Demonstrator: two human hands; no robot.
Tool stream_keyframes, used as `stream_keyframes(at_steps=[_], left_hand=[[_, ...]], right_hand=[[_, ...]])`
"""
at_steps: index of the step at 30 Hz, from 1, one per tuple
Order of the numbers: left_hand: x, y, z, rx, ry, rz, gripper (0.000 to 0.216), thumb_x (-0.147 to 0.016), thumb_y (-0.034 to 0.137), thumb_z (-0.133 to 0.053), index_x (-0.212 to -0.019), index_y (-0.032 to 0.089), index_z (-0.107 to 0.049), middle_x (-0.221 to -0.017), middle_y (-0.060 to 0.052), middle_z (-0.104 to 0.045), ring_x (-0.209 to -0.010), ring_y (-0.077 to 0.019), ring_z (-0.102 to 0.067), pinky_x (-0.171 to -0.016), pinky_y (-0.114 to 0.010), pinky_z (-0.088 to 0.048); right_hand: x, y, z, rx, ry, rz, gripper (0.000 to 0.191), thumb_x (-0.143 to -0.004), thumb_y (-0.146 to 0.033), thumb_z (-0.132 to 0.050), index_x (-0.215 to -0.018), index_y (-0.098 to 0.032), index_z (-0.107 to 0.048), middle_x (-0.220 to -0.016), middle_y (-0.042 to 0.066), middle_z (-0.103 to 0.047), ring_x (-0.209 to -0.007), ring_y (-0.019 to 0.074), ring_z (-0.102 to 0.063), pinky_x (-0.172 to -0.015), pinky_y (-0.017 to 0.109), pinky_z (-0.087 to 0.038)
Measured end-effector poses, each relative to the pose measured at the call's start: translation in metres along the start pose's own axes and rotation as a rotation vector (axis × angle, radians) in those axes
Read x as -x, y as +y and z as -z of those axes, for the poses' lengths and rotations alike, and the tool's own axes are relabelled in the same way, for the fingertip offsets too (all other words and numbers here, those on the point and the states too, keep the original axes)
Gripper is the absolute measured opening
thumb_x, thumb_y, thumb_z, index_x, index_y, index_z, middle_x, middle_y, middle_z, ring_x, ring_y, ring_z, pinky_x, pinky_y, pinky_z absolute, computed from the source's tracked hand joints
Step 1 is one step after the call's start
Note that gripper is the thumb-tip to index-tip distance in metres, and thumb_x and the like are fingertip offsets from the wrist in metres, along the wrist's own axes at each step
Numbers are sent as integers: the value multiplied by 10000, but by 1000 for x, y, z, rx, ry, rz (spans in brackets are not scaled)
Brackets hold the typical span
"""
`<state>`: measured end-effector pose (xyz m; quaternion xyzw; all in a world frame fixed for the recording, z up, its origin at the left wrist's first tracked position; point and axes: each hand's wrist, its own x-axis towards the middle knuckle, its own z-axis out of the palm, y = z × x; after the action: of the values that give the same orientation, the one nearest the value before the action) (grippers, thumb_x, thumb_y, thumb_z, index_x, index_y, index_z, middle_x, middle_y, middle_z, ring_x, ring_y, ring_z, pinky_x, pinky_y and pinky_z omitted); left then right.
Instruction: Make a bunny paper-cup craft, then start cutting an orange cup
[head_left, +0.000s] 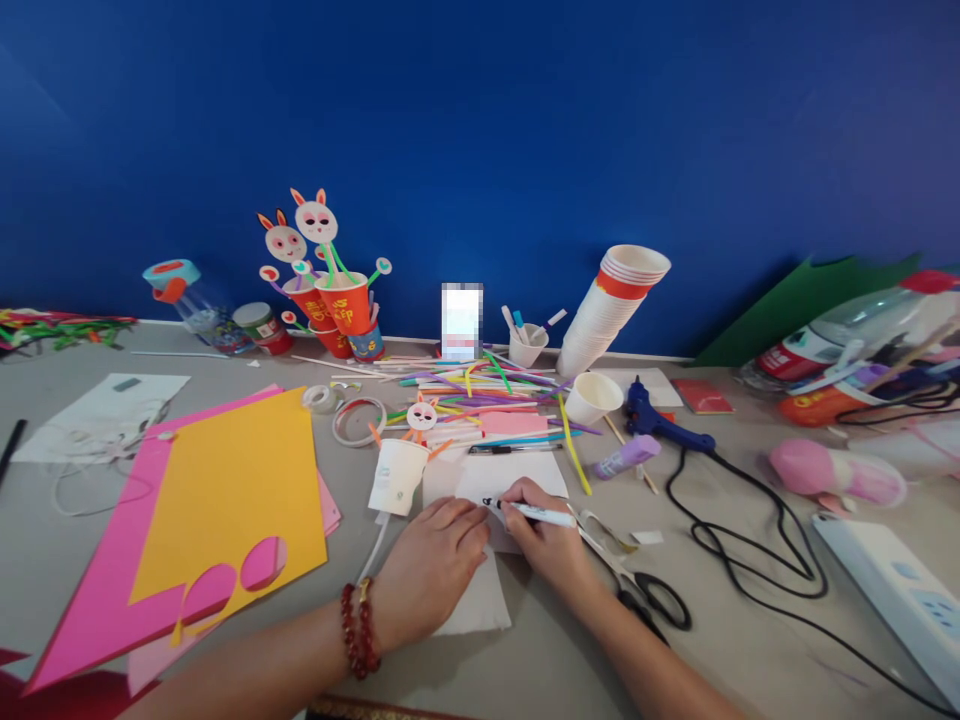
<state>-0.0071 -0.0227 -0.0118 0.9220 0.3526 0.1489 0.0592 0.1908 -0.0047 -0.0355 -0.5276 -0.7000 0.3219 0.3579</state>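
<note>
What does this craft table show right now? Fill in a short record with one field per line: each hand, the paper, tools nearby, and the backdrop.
left hand: flat on white paper, pinning it; red bead bracelet on wrist
right hand: holds white marker, tip on the paper
mark: small black mark by the tip
nearby right: scissors, blue glue gun
nearby left: orange sheet over pink sheet
backdrop: blue wall
</note>
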Motion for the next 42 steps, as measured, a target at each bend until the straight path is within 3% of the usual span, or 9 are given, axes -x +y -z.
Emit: stream_keyframes(at_steps=[42], left_hand=[[1,1,0,4,-10,7,233,-947,185,-529,-1168,137,-590,-1220,-80,-676,-1167,-255,-579,-1048,-414,-435]], right_hand=[[-1,-1,-1,-10,29,-3,135,-878,-238,-491,-764,-215,-559,-640,-26,-584,-591,145,-540,-573,235,-388]])
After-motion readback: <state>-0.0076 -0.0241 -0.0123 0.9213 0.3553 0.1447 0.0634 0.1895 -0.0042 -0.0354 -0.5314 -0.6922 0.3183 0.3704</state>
